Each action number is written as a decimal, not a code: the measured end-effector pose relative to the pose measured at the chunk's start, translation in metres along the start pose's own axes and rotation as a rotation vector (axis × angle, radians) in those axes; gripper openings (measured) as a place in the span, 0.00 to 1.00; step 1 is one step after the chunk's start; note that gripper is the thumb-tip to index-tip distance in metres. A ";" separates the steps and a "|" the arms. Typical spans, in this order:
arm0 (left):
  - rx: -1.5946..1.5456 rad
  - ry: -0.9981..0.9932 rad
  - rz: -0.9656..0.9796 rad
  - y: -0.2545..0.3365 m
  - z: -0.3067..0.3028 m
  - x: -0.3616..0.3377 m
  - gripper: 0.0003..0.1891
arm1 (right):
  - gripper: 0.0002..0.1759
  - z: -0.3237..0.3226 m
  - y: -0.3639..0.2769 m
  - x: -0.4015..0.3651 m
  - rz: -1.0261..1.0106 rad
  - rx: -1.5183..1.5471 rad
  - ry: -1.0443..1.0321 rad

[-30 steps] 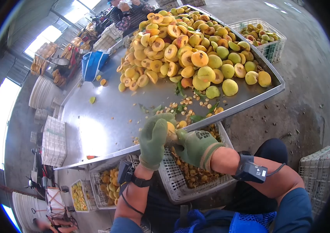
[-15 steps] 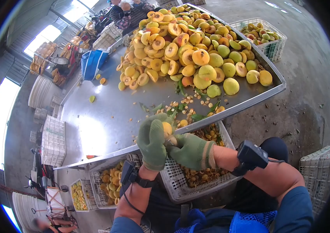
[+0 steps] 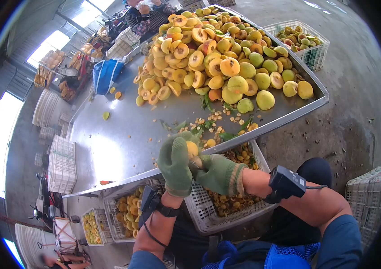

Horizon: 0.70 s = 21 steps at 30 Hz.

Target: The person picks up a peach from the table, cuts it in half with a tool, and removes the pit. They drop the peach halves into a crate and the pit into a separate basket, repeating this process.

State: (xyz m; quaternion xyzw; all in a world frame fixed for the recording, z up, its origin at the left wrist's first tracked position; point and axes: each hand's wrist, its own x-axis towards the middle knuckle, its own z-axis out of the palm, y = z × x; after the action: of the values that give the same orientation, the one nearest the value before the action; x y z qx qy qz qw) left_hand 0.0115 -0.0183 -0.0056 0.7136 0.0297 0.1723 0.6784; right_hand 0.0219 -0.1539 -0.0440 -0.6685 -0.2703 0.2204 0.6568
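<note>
Left hand (image 3: 174, 165): fingers closed round yellow fruit (image 3: 192, 149), at near edge of table (image 3: 130, 130). Right hand (image 3: 219, 174) meets it; finger grip hidden, can't tell. Crate (image 3: 198, 216) below, scraps inside.

The counter (image 3: 132, 130) carries piled fruit (image 3: 214, 69) at upper centre and a blue bag (image 3: 106, 75) at upper left.

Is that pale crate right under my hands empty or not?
Not empty: yellow-brown scraps lie inside the crate. How deep they go, I cannot tell.
</note>
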 end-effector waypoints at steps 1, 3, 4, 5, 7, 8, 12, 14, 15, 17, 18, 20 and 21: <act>0.006 -0.002 0.013 -0.001 -0.001 0.000 0.16 | 0.09 -0.003 -0.005 0.001 0.045 0.020 -0.047; 0.016 -0.005 0.041 -0.005 -0.002 0.000 0.15 | 0.10 -0.005 -0.011 0.000 0.112 0.127 -0.100; -0.004 -0.006 0.027 -0.005 -0.002 -0.001 0.16 | 0.11 -0.005 -0.012 -0.001 0.136 0.218 -0.108; -0.024 -0.008 0.014 -0.004 -0.002 -0.001 0.16 | 0.11 -0.005 -0.013 -0.001 0.158 0.309 -0.114; -0.038 -0.024 -0.004 -0.003 -0.004 -0.002 0.16 | 0.11 -0.018 -0.033 -0.003 0.324 0.324 -0.184; -0.032 -0.038 -0.009 -0.002 -0.005 -0.002 0.16 | 0.11 -0.021 -0.038 -0.004 0.408 0.332 -0.221; -0.030 -0.146 -0.058 0.004 -0.007 0.004 0.16 | 0.11 -0.018 -0.014 0.002 0.158 -0.147 -0.156; -0.065 -0.150 -0.108 0.005 -0.009 0.004 0.14 | 0.11 -0.011 -0.001 0.003 0.071 -0.263 -0.087; -0.082 -0.154 -0.136 0.005 -0.010 0.003 0.14 | 0.11 -0.010 0.000 0.002 0.081 -0.225 -0.096; -0.082 -0.155 -0.132 0.007 -0.009 0.003 0.14 | 0.11 -0.009 0.000 0.003 0.099 -0.155 -0.117; -0.084 -0.155 -0.125 0.009 -0.009 0.004 0.13 | 0.10 -0.011 -0.004 0.003 0.103 -0.103 -0.122; -0.071 -0.185 -0.110 0.010 -0.010 0.005 0.14 | 0.10 -0.016 -0.014 0.001 0.114 0.004 -0.134; -0.064 -0.200 -0.104 0.011 -0.011 0.005 0.14 | 0.11 -0.019 -0.020 0.000 0.150 -0.030 -0.155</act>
State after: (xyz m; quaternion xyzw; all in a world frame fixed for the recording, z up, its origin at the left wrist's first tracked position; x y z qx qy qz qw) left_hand 0.0113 -0.0067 0.0061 0.7027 -0.0068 0.0658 0.7084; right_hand 0.0328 -0.1686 -0.0238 -0.6776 -0.2729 0.3157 0.6056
